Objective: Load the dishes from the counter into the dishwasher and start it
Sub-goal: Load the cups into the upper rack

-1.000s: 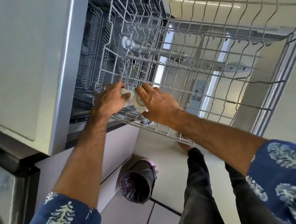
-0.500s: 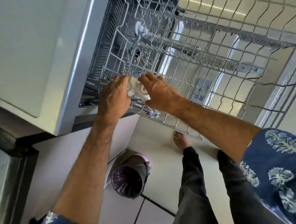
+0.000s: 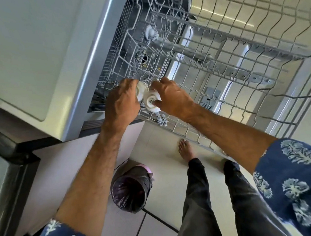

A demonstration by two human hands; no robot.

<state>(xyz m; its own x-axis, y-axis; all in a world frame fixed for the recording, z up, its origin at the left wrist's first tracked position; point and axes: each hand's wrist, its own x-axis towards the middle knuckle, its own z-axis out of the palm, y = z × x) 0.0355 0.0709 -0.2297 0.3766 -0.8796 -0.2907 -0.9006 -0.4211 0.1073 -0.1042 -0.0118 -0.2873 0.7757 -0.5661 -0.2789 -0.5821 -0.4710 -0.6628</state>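
Note:
Two small white cups sit upside down at the near left corner of the pulled-out grey wire rack of the dishwasher. My left hand grips the left cup, which is mostly hidden behind its fingers. My right hand holds the right cup, whose base with printed lettering faces me. The two cups touch each other. The open dishwasher door lies under the rack.
A bin lined with a dark bag stands on the tiled floor by my legs. A white appliance front with a silver edge is on the left. My bare foot is under the rack's near edge.
The view has shifted, with rack and hands now nearer the middle. Both hands stay on the two cups at the rack's corner, and the right cup's base has turned into view.

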